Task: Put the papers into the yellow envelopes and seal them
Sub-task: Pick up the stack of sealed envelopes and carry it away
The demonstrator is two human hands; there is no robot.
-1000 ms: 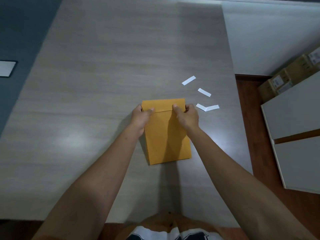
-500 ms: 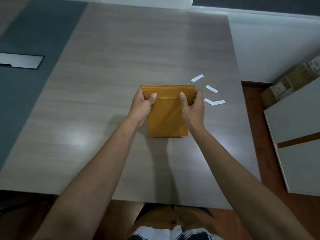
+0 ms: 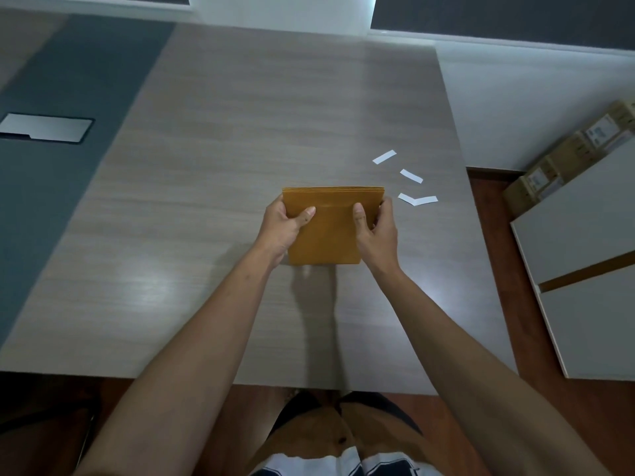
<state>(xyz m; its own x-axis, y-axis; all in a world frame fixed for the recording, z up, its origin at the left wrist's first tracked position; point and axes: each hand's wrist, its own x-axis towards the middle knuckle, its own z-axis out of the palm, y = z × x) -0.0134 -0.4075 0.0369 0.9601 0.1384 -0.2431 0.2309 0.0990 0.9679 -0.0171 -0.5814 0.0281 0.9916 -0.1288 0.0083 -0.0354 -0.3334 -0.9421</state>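
A stack of yellow envelopes (image 3: 331, 231) stands tilted up on its lower edge above the wooden table (image 3: 206, 166), with several layered top edges showing. My left hand (image 3: 285, 225) grips its left side, thumb across the front. My right hand (image 3: 376, 228) grips the right side the same way, fingers behind the stack. No loose papers are visible.
Several white paper strips (image 3: 410, 176) lie on the table just right of the envelopes. A grey plate (image 3: 46, 128) is set into the dark surface at the far left. White cabinets (image 3: 584, 255) and cardboard boxes (image 3: 563, 159) stand on the right.
The envelopes, lying flat a second ago, were lifted by both hands and tipped upright on their lower edge. The camera view has shifted back, showing more of the table's near edge.
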